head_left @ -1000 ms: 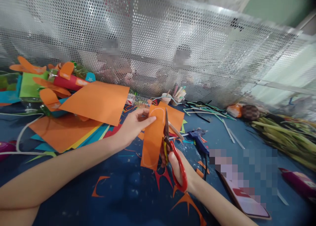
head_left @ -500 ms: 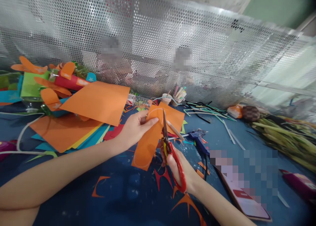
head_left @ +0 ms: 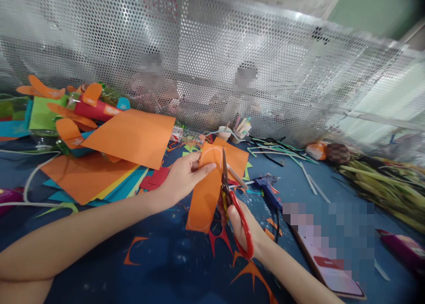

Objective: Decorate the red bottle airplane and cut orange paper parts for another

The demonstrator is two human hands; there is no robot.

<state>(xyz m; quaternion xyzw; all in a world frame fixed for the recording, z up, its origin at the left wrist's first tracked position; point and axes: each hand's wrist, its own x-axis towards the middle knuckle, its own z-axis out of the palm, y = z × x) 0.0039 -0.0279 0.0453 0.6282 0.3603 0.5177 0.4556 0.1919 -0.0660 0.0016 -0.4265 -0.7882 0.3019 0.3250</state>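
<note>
Since the earlier frame, the orange strip (head_left: 205,198) has swung, its lower end now nearer the right hand (head_left: 244,222). Fingers of the left hand (head_left: 179,175) pinch it near the top, above the tabletop (head_left: 156,277). Right-hand fingers grip red-handled scissors (head_left: 226,182) along its right edge; blade contact is hard to judge.

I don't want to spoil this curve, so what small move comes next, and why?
I'd probably turn the orange paper strip slightly with your left hand, bringing its rounded white outline toward the red-handled scissors. Your left hand pinches it near that curve, your right hand holds the scissors at the strip's right edge, and paper shows outside the outline at the upper left.
</note>
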